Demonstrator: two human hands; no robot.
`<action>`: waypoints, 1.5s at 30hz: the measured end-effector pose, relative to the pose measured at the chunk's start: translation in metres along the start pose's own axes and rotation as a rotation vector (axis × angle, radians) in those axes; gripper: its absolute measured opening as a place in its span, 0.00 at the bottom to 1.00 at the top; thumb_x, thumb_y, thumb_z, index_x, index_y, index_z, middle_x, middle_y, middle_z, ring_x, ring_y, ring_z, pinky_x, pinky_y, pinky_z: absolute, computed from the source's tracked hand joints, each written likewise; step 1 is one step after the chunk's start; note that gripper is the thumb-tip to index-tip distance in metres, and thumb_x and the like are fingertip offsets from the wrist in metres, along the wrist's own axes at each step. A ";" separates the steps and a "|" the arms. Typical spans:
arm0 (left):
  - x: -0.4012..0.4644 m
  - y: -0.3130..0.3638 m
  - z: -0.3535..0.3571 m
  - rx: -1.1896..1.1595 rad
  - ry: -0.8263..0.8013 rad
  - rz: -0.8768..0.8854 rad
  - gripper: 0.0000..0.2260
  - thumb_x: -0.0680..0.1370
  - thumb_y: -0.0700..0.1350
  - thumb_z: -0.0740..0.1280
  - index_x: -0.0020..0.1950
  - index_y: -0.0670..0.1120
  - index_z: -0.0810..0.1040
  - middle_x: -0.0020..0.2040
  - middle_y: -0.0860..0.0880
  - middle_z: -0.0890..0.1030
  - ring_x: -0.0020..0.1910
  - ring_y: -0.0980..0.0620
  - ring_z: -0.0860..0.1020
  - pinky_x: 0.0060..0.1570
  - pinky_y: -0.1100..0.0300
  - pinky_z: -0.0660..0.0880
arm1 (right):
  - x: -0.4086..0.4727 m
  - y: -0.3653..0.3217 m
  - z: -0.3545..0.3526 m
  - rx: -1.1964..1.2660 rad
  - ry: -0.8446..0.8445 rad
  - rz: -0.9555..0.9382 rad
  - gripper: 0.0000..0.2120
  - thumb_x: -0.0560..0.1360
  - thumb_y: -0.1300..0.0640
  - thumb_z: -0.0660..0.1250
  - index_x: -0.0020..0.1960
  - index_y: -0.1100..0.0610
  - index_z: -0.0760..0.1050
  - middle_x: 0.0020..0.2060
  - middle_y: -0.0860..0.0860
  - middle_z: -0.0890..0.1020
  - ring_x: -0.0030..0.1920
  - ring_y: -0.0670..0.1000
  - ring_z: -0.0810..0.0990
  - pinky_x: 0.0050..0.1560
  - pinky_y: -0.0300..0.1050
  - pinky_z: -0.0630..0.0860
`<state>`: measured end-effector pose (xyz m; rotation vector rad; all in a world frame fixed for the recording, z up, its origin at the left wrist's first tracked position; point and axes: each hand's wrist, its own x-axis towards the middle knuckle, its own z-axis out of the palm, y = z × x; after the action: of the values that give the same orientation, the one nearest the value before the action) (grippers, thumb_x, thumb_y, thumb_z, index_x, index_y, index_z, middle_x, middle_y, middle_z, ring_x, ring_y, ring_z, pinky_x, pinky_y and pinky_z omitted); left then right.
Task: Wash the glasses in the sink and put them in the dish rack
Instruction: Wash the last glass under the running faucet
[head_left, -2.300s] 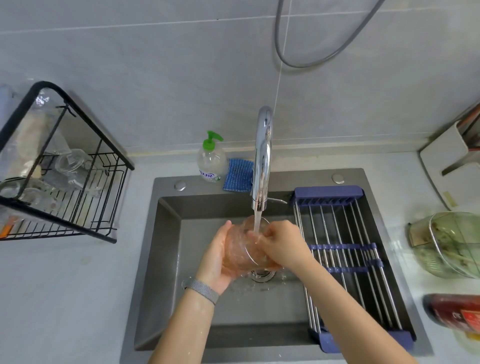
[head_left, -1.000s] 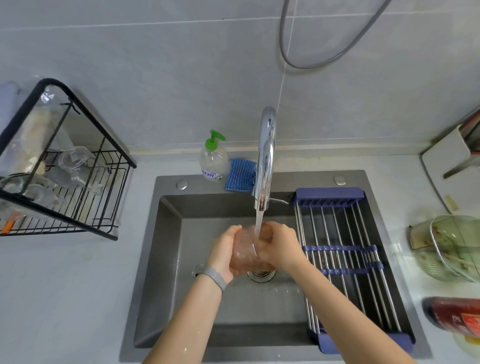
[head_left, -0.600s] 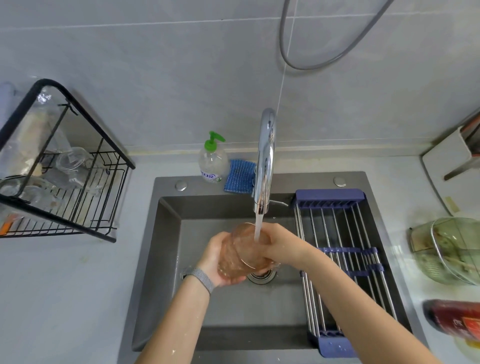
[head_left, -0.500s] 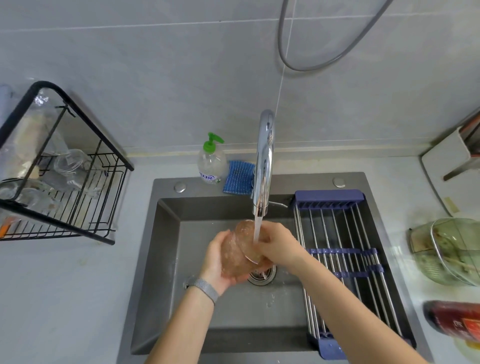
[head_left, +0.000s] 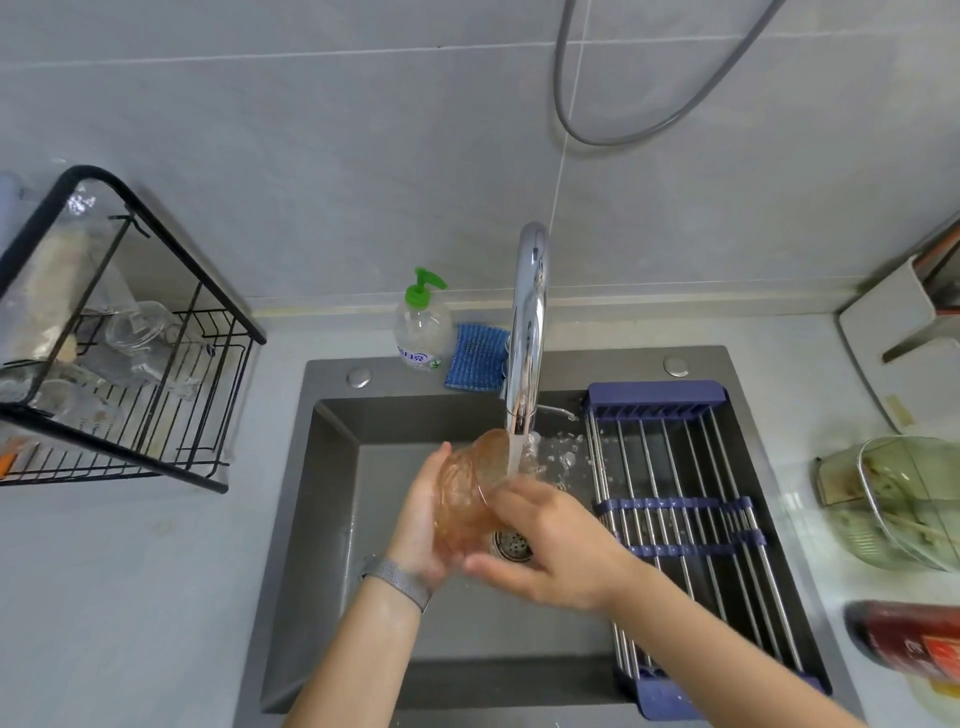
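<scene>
A clear, amber-tinted glass (head_left: 467, 488) is tilted on its side over the dark sink (head_left: 332, 467), its mouth up toward the running tap (head_left: 527, 332). My left hand (head_left: 421, 525) cups the glass from the left and below. My right hand (head_left: 550, 545) lies against its right side, fingers spread over the base end. Water hits the rim and splashes to the right. The black wire dish rack (head_left: 197, 395) stands on the counter at left with several clear glasses (head_left: 135, 332) in it.
A blue-and-steel roll-up drainer (head_left: 685, 519) spans the sink's right part. A green-pump soap bottle (head_left: 421, 332) and blue cloth (head_left: 475, 356) sit behind the sink. A glass bowl with strainer (head_left: 904, 499) and a red bottle (head_left: 909, 647) are on the right counter.
The glass has been turned in my hands under the stream and now tilts with its mouth up toward the spout. My right hand has slid down to the base. Water now splashes rightward.
</scene>
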<state>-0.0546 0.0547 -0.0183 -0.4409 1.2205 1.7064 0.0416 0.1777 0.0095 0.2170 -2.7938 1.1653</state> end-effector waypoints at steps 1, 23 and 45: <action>-0.003 -0.001 0.004 0.034 -0.008 -0.019 0.22 0.79 0.58 0.59 0.41 0.43 0.83 0.31 0.47 0.82 0.25 0.52 0.78 0.23 0.65 0.72 | 0.003 0.004 -0.003 -0.030 -0.157 -0.026 0.25 0.74 0.34 0.61 0.44 0.57 0.73 0.38 0.48 0.76 0.38 0.50 0.73 0.42 0.44 0.72; 0.001 0.015 0.013 0.129 0.050 0.045 0.19 0.80 0.57 0.59 0.47 0.45 0.83 0.41 0.46 0.84 0.36 0.49 0.83 0.32 0.59 0.79 | 0.025 0.014 0.009 -0.103 -0.236 0.205 0.29 0.75 0.36 0.51 0.47 0.58 0.79 0.39 0.55 0.83 0.40 0.58 0.81 0.45 0.49 0.78; 0.002 0.015 -0.003 0.447 -0.020 -0.166 0.24 0.76 0.65 0.60 0.49 0.46 0.82 0.37 0.46 0.84 0.41 0.46 0.81 0.43 0.55 0.78 | 0.026 0.011 -0.006 0.286 0.048 0.829 0.14 0.71 0.66 0.64 0.34 0.49 0.78 0.34 0.46 0.81 0.40 0.51 0.80 0.42 0.42 0.79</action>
<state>-0.0685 0.0524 -0.0128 -0.2435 1.4594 1.2474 0.0144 0.1871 0.0104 -1.0225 -2.6969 1.6634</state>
